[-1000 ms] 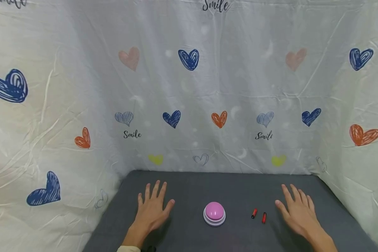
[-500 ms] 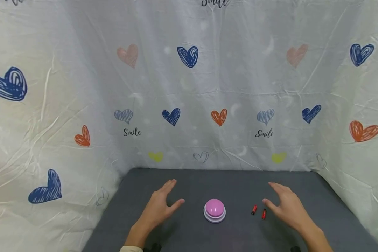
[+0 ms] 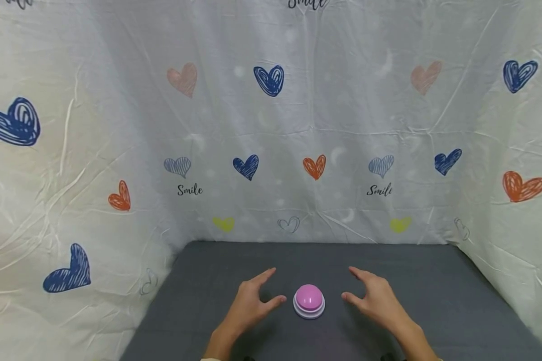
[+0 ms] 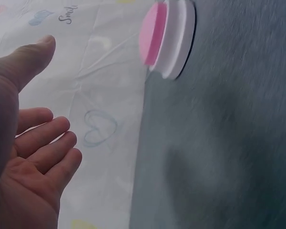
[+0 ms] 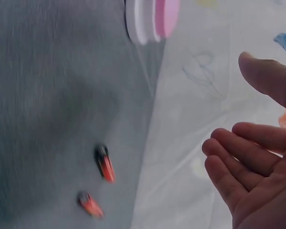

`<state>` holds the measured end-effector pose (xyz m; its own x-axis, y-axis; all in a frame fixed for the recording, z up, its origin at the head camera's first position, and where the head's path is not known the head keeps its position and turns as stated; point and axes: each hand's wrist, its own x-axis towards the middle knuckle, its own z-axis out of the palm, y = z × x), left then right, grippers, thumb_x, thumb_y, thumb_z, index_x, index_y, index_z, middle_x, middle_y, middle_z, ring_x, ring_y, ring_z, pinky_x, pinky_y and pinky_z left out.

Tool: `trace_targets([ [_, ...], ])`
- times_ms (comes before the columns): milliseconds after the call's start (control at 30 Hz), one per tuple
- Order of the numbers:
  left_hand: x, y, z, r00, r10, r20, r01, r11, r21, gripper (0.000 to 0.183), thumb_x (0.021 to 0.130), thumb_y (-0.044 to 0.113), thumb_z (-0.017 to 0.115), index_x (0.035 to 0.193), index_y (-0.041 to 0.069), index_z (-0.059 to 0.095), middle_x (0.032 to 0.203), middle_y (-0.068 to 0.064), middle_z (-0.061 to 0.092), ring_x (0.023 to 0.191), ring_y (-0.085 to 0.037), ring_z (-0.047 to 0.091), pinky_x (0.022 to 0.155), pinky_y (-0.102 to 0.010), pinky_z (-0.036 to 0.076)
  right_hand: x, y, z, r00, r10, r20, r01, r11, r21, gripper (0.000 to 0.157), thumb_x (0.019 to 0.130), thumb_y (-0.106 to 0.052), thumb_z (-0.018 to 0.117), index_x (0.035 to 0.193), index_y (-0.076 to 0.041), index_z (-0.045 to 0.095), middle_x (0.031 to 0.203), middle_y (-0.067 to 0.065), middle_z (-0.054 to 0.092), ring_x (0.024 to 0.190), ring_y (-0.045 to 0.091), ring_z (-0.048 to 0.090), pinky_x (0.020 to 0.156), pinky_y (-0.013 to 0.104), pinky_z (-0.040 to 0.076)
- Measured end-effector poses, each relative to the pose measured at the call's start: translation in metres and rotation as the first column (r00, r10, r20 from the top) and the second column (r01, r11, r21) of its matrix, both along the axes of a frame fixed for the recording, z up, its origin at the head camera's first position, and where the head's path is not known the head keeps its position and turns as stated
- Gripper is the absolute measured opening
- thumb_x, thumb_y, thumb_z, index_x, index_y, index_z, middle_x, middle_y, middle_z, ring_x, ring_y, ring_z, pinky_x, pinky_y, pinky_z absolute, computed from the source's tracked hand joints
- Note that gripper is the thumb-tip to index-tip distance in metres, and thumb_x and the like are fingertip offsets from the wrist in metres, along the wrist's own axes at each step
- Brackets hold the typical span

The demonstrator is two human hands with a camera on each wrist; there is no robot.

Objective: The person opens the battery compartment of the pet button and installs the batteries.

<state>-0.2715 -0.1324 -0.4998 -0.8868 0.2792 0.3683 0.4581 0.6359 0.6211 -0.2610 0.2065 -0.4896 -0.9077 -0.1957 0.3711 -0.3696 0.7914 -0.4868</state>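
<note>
Nothing being handled yet; pink push button (image 3: 309, 299) being flanked by left hand (image 3: 248, 303), right hand (image 3: 379, 301); fingers being held loose, empty; batteries (image 5: 106, 166) being left on desk (image 3: 311, 261)

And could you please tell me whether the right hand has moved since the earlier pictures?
Yes: in the head view, the right hand has moved left relative to the rightmost yellow printed heart, drawing nearer the pink-topped push button.

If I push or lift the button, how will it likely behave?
Unlikely to roll or tip: the button sits upright on a wider base. Its glossy pink dome may be slippery to grip. The base's stepped edge probably gives better hold.
</note>
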Motion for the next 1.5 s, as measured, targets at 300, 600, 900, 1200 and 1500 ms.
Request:
trace_targets([
  [300,-0.001,0.022,-0.027,1.000,-0.022,-0.011,0.023,1.000,0.017,0.069,0.081,0.036,0.082,0.138,0.005,0.058,0.138,-0.013,0.062,0.128,-0.028,0.060,0.106,-0.050,0.050,-0.011,-0.030,-0.026,0.997,0.014,0.078,-0.011,0.999,-0.033,0.068,0.074,-0.033,0.087,0.131,-0.003,0.064,0.122,0.009,0.072,0.116,0.026,0.067,0.099,0.047,0.055],
  [600,-0.005,0.034,-0.038,0.996,-0.029,0.089,0.031,0.999,-0.013,0.073,0.081,0.036,0.082,0.139,0.000,0.056,0.140,-0.020,0.059,0.131,-0.035,0.056,0.110,-0.054,0.045,-0.019,-0.049,-0.043,0.993,0.085,0.078,-0.083,0.996,-0.033,0.068,0.072,-0.030,0.089,0.127,0.001,0.065,0.119,0.012,0.073,0.112,0.027,0.069,0.096,0.049,0.056],
  [900,-0.009,0.043,-0.048,0.988,-0.033,0.153,0.049,0.993,-0.104,0.071,0.080,0.037,0.082,0.137,0.001,0.058,0.137,-0.023,0.060,0.129,-0.041,0.055,0.110,-0.058,0.044,-0.024,-0.062,-0.050,0.981,0.153,0.118,-0.152,0.988,-0.014,0.071,0.071,-0.032,0.088,0.129,0.001,0.064,0.123,0.014,0.070,0.115,0.028,0.067,0.099,0.049,0.055],
  [1200,-0.011,0.051,-0.051,0.994,-0.038,0.106,0.052,0.989,-0.136,0.066,0.079,0.032,0.084,0.133,0.002,0.061,0.131,-0.023,0.064,0.125,-0.041,0.058,0.107,-0.057,0.047,-0.024,-0.062,-0.051,0.973,0.177,0.146,-0.182,0.983,0.024,0.073,0.069,-0.029,0.089,0.131,-0.001,0.062,0.123,0.011,0.071,0.113,0.025,0.067,0.097,0.048,0.056],
  [1500,-0.012,0.058,-0.052,0.994,-0.021,0.106,0.035,0.990,-0.134,0.063,0.078,0.029,0.084,0.131,0.002,0.063,0.127,-0.018,0.067,0.119,-0.035,0.061,0.105,-0.054,0.048,-0.024,-0.061,-0.054,0.975,0.168,0.145,-0.172,0.985,0.011,0.068,0.070,-0.027,0.089,0.128,-0.001,0.064,0.121,0.011,0.071,0.112,0.025,0.067,0.097,0.049,0.056],
])
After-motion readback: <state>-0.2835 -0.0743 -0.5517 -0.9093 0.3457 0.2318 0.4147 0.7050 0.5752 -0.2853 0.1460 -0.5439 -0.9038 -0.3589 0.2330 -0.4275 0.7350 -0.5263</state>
